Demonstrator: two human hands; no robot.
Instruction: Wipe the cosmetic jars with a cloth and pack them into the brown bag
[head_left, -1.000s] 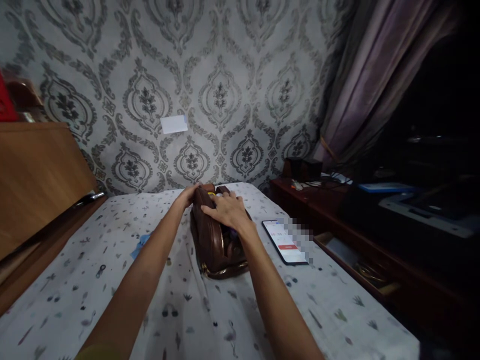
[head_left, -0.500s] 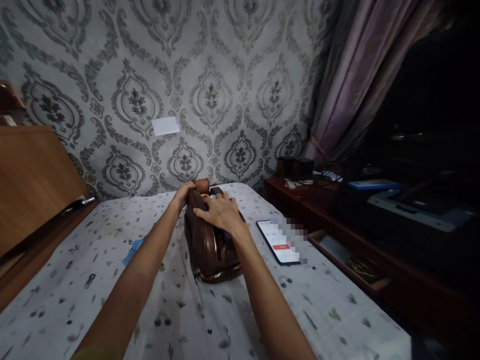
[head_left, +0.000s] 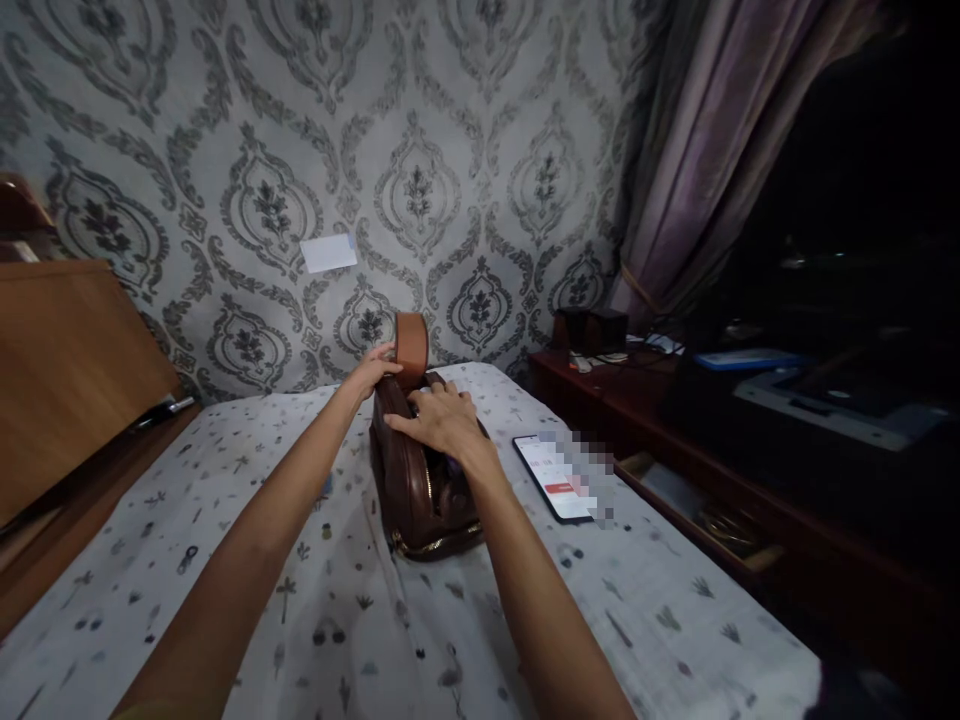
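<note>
A dark brown leather bag (head_left: 401,490) with a gold zip sits on the patterned bedsheet, its top partly unzipped. At its far left top edge, my left hand (head_left: 373,370) has its fingers and thumb closed at the base of a wide tan strap (head_left: 412,345), which stands up in a loop. My right hand (head_left: 444,418) rests over the bag's opening with fingers spread and the thumb stretched left. What lies inside the bag is mostly hidden beneath it.
A phone (head_left: 559,485) with a lit screen lies right of the bag. Beyond the bed edge is an open drawer (head_left: 697,520) below a dark red desk (head_left: 540,375). A wooden panel (head_left: 67,370) stands left; the patterned wall (head_left: 480,200) rises behind.
The tan strap has risen from lying low to standing upright at my left hand. My left forearm has shifted slightly, covering most of the blue item beside it. My right hand stays on the bag.
</note>
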